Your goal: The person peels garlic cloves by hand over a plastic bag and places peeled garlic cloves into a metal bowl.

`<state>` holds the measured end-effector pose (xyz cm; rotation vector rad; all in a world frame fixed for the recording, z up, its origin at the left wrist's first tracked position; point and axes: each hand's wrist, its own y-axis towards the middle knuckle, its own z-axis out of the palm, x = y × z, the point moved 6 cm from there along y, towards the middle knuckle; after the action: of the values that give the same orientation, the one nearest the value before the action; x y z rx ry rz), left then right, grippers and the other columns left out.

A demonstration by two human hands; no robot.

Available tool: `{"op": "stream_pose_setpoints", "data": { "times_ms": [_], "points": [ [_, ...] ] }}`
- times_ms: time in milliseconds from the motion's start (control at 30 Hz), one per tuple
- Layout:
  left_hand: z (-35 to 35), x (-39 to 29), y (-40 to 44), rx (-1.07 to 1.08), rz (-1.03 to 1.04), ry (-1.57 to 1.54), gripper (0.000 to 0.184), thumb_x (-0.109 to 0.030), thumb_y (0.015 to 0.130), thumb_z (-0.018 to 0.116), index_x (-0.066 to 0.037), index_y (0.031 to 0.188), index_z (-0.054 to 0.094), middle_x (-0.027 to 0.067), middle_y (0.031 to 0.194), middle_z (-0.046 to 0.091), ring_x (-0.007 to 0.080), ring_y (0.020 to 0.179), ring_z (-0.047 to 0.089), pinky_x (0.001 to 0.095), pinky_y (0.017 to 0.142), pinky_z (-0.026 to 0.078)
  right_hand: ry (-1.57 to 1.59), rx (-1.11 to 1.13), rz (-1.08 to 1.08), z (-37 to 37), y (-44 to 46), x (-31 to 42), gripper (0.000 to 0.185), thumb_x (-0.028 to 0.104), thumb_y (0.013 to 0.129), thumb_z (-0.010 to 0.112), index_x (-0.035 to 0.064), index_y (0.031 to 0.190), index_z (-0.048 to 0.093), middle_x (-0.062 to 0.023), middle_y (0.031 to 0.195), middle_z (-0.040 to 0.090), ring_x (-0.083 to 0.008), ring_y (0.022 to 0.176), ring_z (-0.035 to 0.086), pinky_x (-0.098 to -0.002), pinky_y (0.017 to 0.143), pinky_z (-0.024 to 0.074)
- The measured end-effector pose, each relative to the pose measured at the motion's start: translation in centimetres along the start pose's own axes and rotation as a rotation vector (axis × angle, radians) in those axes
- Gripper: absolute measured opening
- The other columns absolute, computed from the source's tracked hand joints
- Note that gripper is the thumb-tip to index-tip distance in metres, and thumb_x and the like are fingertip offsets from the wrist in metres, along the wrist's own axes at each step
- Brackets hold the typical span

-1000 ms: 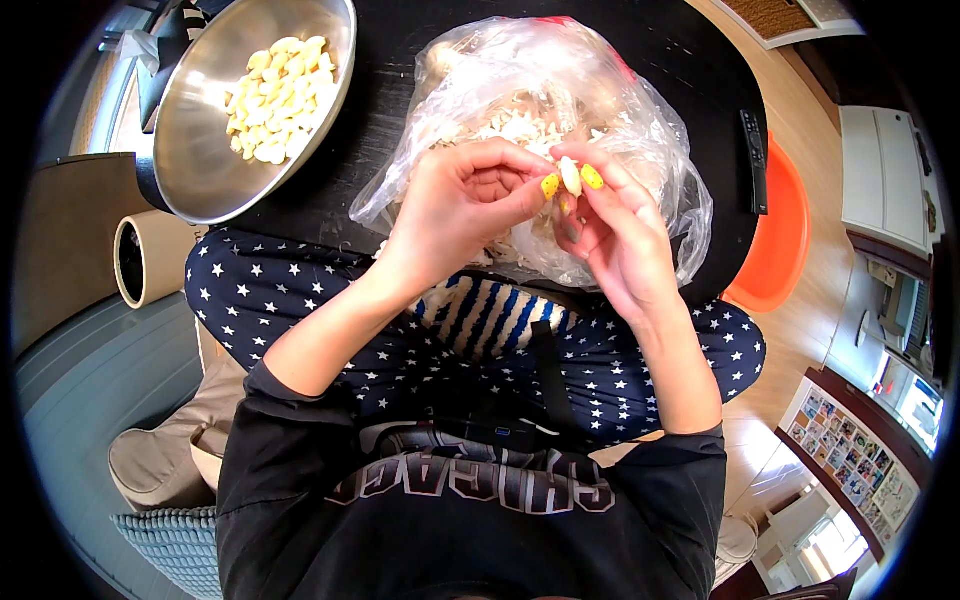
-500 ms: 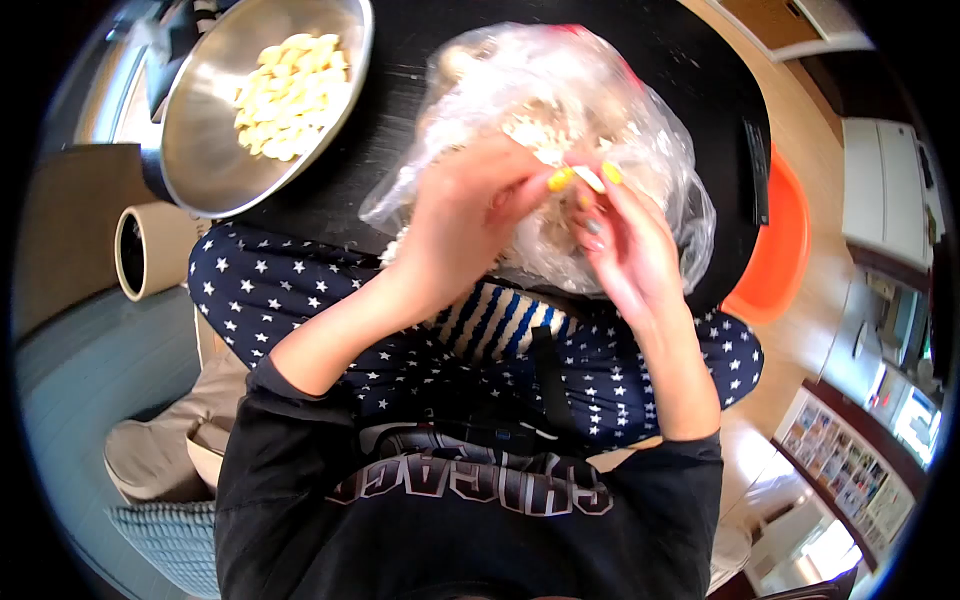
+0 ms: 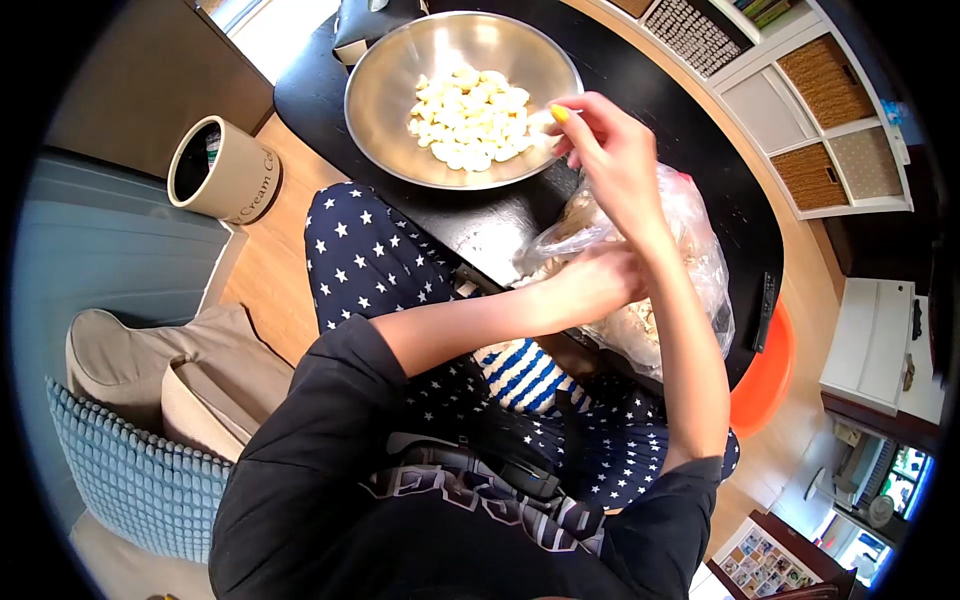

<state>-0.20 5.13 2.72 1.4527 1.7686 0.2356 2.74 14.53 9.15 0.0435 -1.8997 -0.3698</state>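
Several peeled garlic cloves (image 3: 470, 115) lie heaped in a wide steel bowl (image 3: 385, 65). At the bowl's right rim my right hand (image 3: 615, 160) has its thumb and fingers pinched together. A pale, blurred garlic clove (image 3: 546, 121) shows at those fingertips. My left hand (image 3: 595, 287) rests against a clear plastic bag (image 3: 700, 240) holding whitish garlic and loose skins; my right forearm crosses over it and hides its fingers.
A black remote (image 3: 766, 312) lies at the right edge of the black table (image 3: 480, 225), beside an orange stool (image 3: 768, 375). To the left a cream bin (image 3: 245, 185) stands on the floor. White shelves with baskets (image 3: 825, 75) are at the back right.
My right hand has moved from above the bag to the bowl's rim with the clove. My left hand has dropped to the bag's near side. The view has turned towards the bowl.
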Motion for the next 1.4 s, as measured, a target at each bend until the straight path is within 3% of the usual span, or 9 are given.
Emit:
{"op": "stream_pose_setpoints", "data": {
  "times_ms": [200, 333, 400, 600, 667, 733, 967, 1033, 1400],
  "points": [
    [-0.6, -0.1, 0.5, -0.111, -0.062, -0.195, 0.019, -0.009, 0.073, 0.06, 0.004, 0.086, 0.054, 0.0187, 0.083, 0.057, 0.0343, 0.08, 0.058, 0.0422, 0.069, 0.048, -0.569, -0.162, -0.115, -2.3, -0.9, 0.9, 0.012, 0.013, 0.084, 0.055, 0.0051, 0.09, 0.063, -0.0138, 0.064, 0.062, -0.0164, 0.052, 0.059, -0.0293, 0.052, 0.0445],
    [-1.1, -0.7, 1.2, -0.117, 0.117, -0.016, 0.017, -0.003, 0.071, 0.056, 0.004, 0.086, 0.054, 0.0165, 0.092, 0.054, 0.0311, 0.088, 0.053, 0.0404, 0.076, 0.046, -0.512, -0.344, -0.008, -7.2, -7.5, 1.7, 0.02, 0.004, 0.083, 0.054, 0.0059, 0.103, 0.057, -0.008, 0.062, 0.057, -0.0105, 0.054, 0.052, -0.0248, 0.053, 0.043],
    [-0.8, -0.6, 1.4, 0.025, 0.157, -0.043, 0.016, -0.005, 0.071, 0.057, 0.003, 0.084, 0.056, 0.0134, 0.092, 0.053, 0.0285, 0.087, 0.052, 0.0382, 0.075, 0.045, -0.52, -0.393, -0.031, -10.1, -11.0, 0.8, 0.026, -0.003, 0.081, 0.051, 0.0037, 0.106, 0.055, -0.0071, 0.075, 0.059, -0.0101, 0.06, 0.054, -0.0242, 0.057, 0.0453],
    [-0.4, -1.2, 1.9, 0.03, 0.143, -0.018, 0.021, -0.014, 0.077, 0.06, 0.001, 0.062, 0.061, 0.008, 0.08, 0.056, 0.0231, 0.084, 0.053, 0.0345, 0.074, 0.045, -0.429, -0.239, 0.359, -13.4, -19.9, -4.5, 0.03, -0.006, 0.077, 0.045, 0.0009, 0.102, 0.06, -0.0099, 0.088, 0.065, -0.014, 0.067, 0.062, -0.0274, 0.066, 0.0499],
    [-0.3, -1.3, 1.7, 0.041, 0.146, -0.048, 0.011, -0.009, 0.074, 0.061, 0.001, 0.07, 0.061, 0.0079, 0.086, 0.056, 0.0244, 0.088, 0.053, 0.0344, 0.077, 0.044, -0.551, -0.295, 0.163, -13.1, -21.3, -3.2, 0.025, -0.003, 0.078, 0.048, 0.001, 0.098, 0.061, -0.0112, 0.089, 0.065, -0.0171, 0.074, 0.063, -0.0284, 0.07, 0.0488],
    [-0.6, -1.5, 1.6, -0.02, 0.147, -0.084, 0.007, -0.006, 0.072, 0.061, 0.0, 0.077, 0.06, 0.0083, 0.092, 0.055, 0.0263, 0.092, 0.051, 0.0356, 0.08, 0.044, -0.475, -0.345, 0.291, -13.0, -22.5, -3.4, 0.022, 0.0, 0.078, 0.05, 0.001, 0.097, 0.062, -0.0121, 0.09, 0.065, -0.0198, 0.081, 0.062, -0.0286, 0.073, 0.0479],
    [-0.1, -2.5, 2.0, 0.097, 0.197, -0.109, 0.006, -0.004, 0.073, 0.059, -0.001, 0.077, 0.056, 0.0091, 0.096, 0.053, 0.027, 0.094, 0.05, 0.0365, 0.083, 0.042, -0.616, -0.209, 0.157, -10.1, -23.2, -3.9, 0.019, 0.001, 0.076, 0.048, -0.0002, 0.088, 0.063, -0.0123, 0.092, 0.061, -0.0262, 0.093, 0.055, -0.033, 0.085, 0.0419],
    [-0.3, -2.7, 1.9, -0.018, 0.174, -0.083, 0.006, -0.006, 0.074, 0.059, -0.001, 0.077, 0.057, 0.0086, 0.093, 0.054, 0.0264, 0.093, 0.049, 0.0365, 0.083, 0.041, -0.617, -0.448, 0.189, -10.9, -23.9, -4.4, 0.016, 0.0, 0.075, 0.05, 0.0, 0.086, 0.062, -0.0122, 0.093, 0.059, -0.029, 0.097, 0.05, -0.0348, 0.089, 0.0383],
    [1.4, -2.0, 1.4, 0.199, 0.084, -0.049, 0.022, -0.009, 0.079, 0.055, -0.009, 0.101, 0.058, 0.0088, 0.085, 0.058, 0.0266, 0.087, 0.054, 0.0371, 0.074, 0.043, -0.833, -0.539, 0.248, -10.5, -23.8, -5.3, 0.026, 0.002, 0.069, 0.061, 0.0014, 0.095, 0.058, -0.0134, 0.094, 0.052, -0.0301, 0.094, 0.049, -0.0357, 0.083, 0.0416]
  ]
}}
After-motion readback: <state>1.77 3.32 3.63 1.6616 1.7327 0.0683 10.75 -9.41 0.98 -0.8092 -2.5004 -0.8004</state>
